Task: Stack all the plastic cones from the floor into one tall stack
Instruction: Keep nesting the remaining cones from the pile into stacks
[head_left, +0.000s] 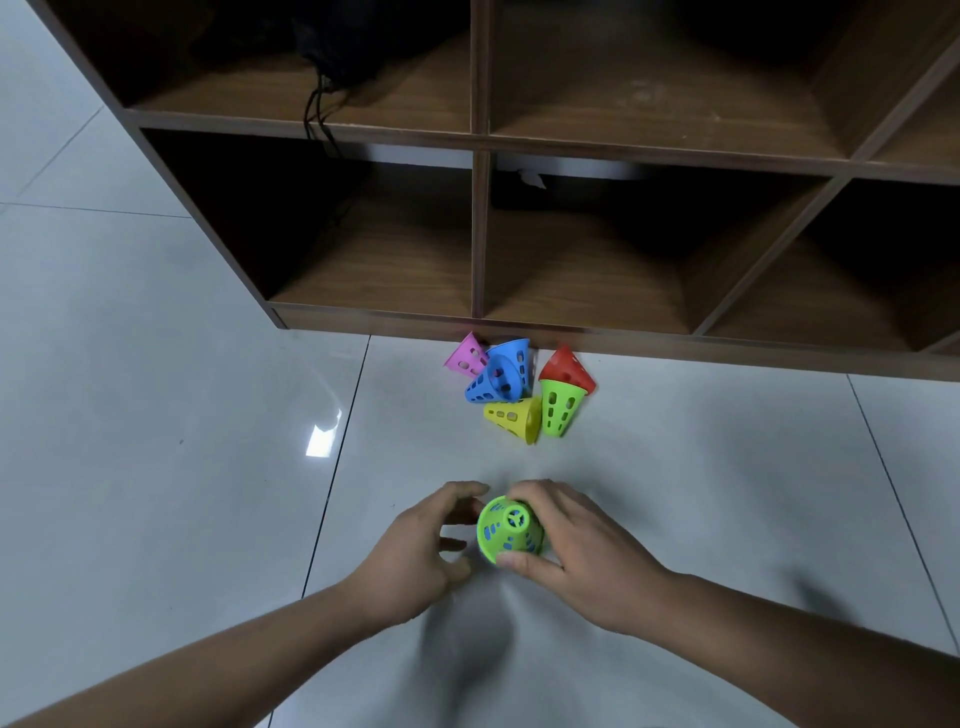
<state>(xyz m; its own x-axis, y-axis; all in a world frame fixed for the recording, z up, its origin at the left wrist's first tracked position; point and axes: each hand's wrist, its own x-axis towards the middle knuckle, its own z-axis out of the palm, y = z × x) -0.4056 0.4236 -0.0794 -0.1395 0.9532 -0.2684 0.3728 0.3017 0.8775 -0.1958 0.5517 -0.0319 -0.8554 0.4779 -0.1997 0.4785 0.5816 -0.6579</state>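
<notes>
A green cone (506, 530) stands on the floor tip up, with blue showing through its holes, so a blue cone sits under it. My right hand (566, 545) grips this stack, fingers over the far side and thumb on the near rim. My left hand (421, 540) hovers just left of it, fingers loosely curled, not clearly touching. Farther off lies a cluster of loose cones: pink (467, 356), two blue ones (498, 384) nested or overlapping, red (566, 366), yellow (514, 418) on its side, and another green (560, 408).
A brown wooden cubby shelf (480, 234) runs across the back, its base right behind the loose cones. A black bag with cords (332, 62) sits in an upper left cubby. Pale glossy floor tiles (182, 441) surround everything.
</notes>
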